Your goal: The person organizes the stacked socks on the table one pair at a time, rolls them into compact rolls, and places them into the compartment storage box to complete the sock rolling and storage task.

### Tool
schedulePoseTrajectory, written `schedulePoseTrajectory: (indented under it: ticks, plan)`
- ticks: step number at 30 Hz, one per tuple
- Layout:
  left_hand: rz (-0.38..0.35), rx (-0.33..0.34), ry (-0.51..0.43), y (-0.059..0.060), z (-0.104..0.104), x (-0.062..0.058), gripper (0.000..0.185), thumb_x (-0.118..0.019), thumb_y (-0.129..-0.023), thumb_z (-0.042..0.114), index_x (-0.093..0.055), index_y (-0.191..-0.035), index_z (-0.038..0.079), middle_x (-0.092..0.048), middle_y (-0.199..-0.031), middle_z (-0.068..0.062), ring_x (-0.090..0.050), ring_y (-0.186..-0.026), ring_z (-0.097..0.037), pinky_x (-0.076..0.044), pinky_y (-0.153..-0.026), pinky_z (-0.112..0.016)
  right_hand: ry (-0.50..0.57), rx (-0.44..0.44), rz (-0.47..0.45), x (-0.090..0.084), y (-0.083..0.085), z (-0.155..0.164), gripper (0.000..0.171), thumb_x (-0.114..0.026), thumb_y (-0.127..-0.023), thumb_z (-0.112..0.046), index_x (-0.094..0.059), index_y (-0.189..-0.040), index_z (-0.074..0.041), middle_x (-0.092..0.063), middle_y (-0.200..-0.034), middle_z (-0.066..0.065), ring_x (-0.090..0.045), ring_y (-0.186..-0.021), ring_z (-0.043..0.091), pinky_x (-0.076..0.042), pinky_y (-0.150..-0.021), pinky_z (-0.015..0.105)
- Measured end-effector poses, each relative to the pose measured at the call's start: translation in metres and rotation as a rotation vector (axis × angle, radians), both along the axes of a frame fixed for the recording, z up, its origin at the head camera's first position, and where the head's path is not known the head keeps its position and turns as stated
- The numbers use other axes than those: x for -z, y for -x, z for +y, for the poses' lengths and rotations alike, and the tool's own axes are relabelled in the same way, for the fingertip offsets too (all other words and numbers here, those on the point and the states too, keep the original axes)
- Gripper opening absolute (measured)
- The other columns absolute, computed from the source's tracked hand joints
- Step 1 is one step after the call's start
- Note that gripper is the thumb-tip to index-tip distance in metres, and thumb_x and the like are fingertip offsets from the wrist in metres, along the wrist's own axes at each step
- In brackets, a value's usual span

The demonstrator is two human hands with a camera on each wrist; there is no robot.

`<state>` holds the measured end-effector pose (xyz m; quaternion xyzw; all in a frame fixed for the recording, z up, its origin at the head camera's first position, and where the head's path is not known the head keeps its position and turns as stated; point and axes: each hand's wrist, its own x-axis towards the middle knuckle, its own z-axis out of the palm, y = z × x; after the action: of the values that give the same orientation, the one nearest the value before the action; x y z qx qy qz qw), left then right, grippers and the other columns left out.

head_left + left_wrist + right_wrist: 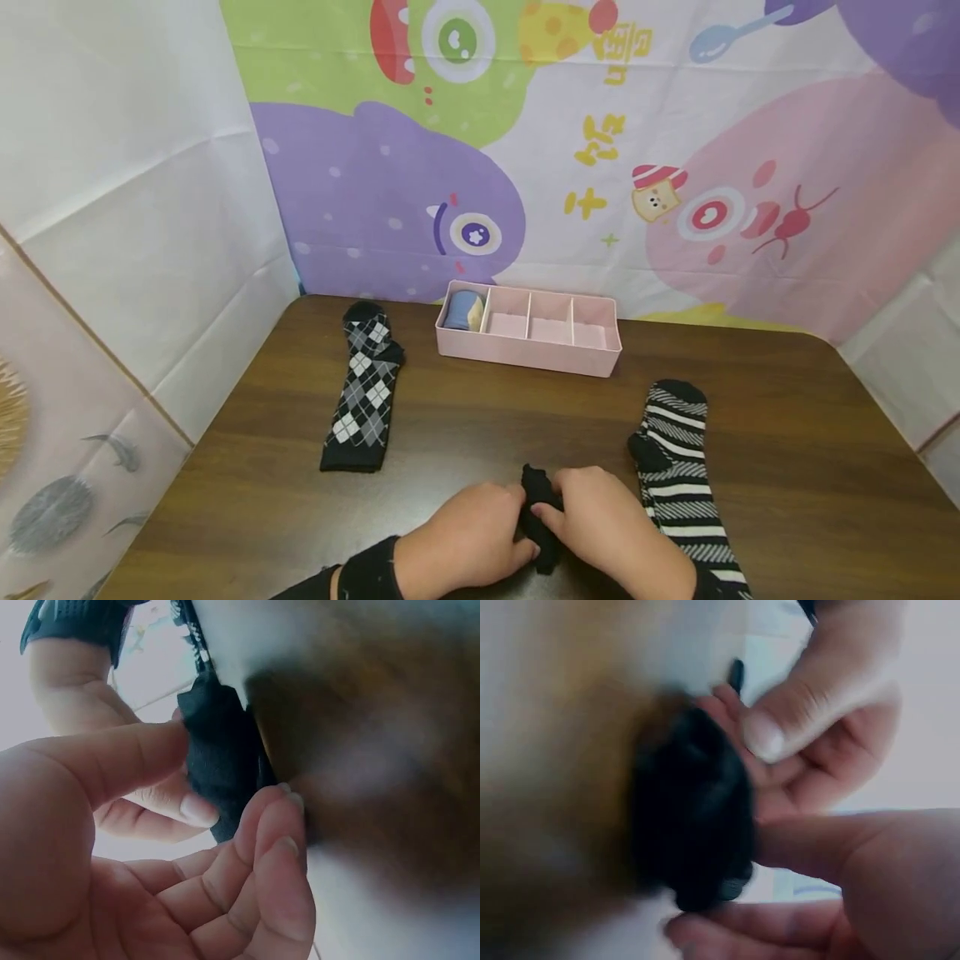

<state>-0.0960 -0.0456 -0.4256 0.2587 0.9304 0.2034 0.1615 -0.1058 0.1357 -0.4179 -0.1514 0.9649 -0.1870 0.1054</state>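
Near the front of the table, both hands hold a rolled black sock (546, 546) between them. My left hand (472, 529) grips its left side; in the left wrist view the thumb lies against the dark cloth (221, 750) and the fingers curl at its lower end. On the other side, my right hand (615, 521) pinches the roll with thumb and fingers. A black, grey and white argyle sock (367, 392) lies flat to the left. Beside the right forearm lies a black-and-white striped sock (682, 475), its lower part partly covered by the arm.
A pink box (532, 354) with several compartments stands at the table's back edge. Its leftmost compartment holds a blue and cream rolled item (463, 310). Behind the brown wooden table (480, 408) hangs a cartoon-printed cloth (585, 250); white sheets flank the sides.
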Motion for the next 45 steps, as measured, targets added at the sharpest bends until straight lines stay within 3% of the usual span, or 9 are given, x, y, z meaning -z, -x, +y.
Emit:
schedulePoseTrajectory:
  ticks: [4,12,21,23,26,30,34,39,45]
  plan:
    - [-0.037,-0.02,-0.03,-0.002,-0.005,-0.001,0.032,-0.079,-0.089,0.037,-0.068,-0.103,0.01,-0.067,-0.084,0.002,-0.06,-0.073,-0.006,-0.051,-0.069,-0.028,-0.006,-0.021,-0.053,-0.005,0.005,-0.008,0.025,-0.08,-0.087,-0.03,-0.069,-0.074,-0.012,-0.062,-0.069,-0.002,-0.056,-0.062,0.014,-0.049,-0.06,0.037]
    - [-0.011,-0.028,-0.05,-0.001,-0.009,-0.006,0.029,-0.079,-0.088,0.036,-0.068,-0.1,0.012,-0.066,-0.08,0.005,-0.057,-0.069,-0.005,-0.048,-0.066,-0.027,-0.001,0.021,-0.117,-0.008,0.011,-0.016,0.028,-0.082,-0.083,-0.025,-0.066,-0.067,-0.009,-0.058,-0.064,-0.001,-0.053,-0.056,0.016,-0.047,-0.056,0.032]
    - [0.018,-0.08,-0.092,0.022,-0.029,-0.023,0.045,-0.075,-0.093,0.036,-0.068,-0.122,0.003,-0.066,-0.083,0.005,-0.061,-0.075,-0.009,-0.051,-0.065,-0.032,0.013,0.002,-0.094,0.0,0.012,-0.016,0.025,-0.082,-0.083,-0.024,-0.067,-0.077,-0.006,-0.059,-0.068,0.001,-0.054,-0.058,0.017,-0.048,-0.056,0.035]
    - [0.056,-0.12,-0.135,0.035,-0.037,-0.028,0.043,-0.074,-0.094,0.034,-0.066,-0.125,0.005,-0.065,-0.084,0.006,-0.061,-0.075,-0.009,-0.051,-0.066,-0.031,0.011,-0.002,-0.09,0.0,0.012,-0.016,0.023,-0.081,-0.082,-0.023,-0.067,-0.076,-0.006,-0.06,-0.067,0.001,-0.054,-0.058,0.016,-0.049,-0.057,0.036]
    - [0.182,-0.199,-0.204,0.063,-0.049,-0.038,0.038,-0.073,-0.095,0.029,-0.064,-0.125,0.008,-0.068,-0.099,0.001,-0.064,-0.083,-0.012,-0.053,-0.073,-0.034,0.014,-0.006,-0.091,0.0,0.013,-0.015,0.022,-0.081,-0.082,-0.023,-0.067,-0.077,-0.005,-0.061,-0.068,0.001,-0.055,-0.059,0.016,-0.05,-0.058,0.037]
    - [0.328,-0.306,-0.235,0.113,-0.065,-0.054,0.033,-0.069,-0.097,0.026,-0.063,-0.123,0.007,-0.066,-0.111,-0.006,-0.064,-0.093,-0.018,-0.054,-0.082,-0.039,0.021,-0.011,-0.094,0.002,0.014,-0.014,0.023,-0.081,-0.081,-0.023,-0.069,-0.079,-0.004,-0.062,-0.07,0.001,-0.056,-0.061,0.015,-0.052,-0.059,0.037]
    - [0.4,-0.377,-0.161,0.165,-0.073,-0.062,0.031,-0.061,-0.1,0.026,-0.062,-0.121,0.004,-0.063,-0.11,-0.01,-0.06,-0.096,-0.024,-0.052,-0.086,-0.044,0.013,-0.002,-0.098,0.003,0.016,-0.012,0.023,-0.081,-0.081,-0.024,-0.069,-0.078,-0.004,-0.063,-0.071,0.002,-0.056,-0.061,0.015,-0.052,-0.061,0.038]
    - [0.356,-0.471,-0.032,0.21,-0.076,-0.057,0.038,-0.053,-0.104,0.027,-0.058,-0.13,0.001,-0.065,-0.117,-0.016,-0.062,-0.099,-0.03,-0.053,-0.088,-0.05,0.018,0.002,-0.122,0.004,0.016,-0.012,0.024,-0.081,-0.082,-0.025,-0.07,-0.083,-0.004,-0.065,-0.075,0.002,-0.057,-0.065,0.016,-0.054,-0.065,0.039]
    - [0.263,-0.536,0.039,0.236,-0.075,-0.042,0.048,-0.048,-0.104,0.024,-0.049,-0.144,-0.001,-0.063,-0.132,-0.022,-0.062,-0.115,-0.038,-0.049,-0.097,-0.055,0.029,-0.007,-0.13,0.001,0.016,-0.013,0.025,-0.081,-0.083,-0.024,-0.071,-0.087,-0.002,-0.067,-0.079,0.005,-0.059,-0.067,0.017,-0.055,-0.068,0.042]
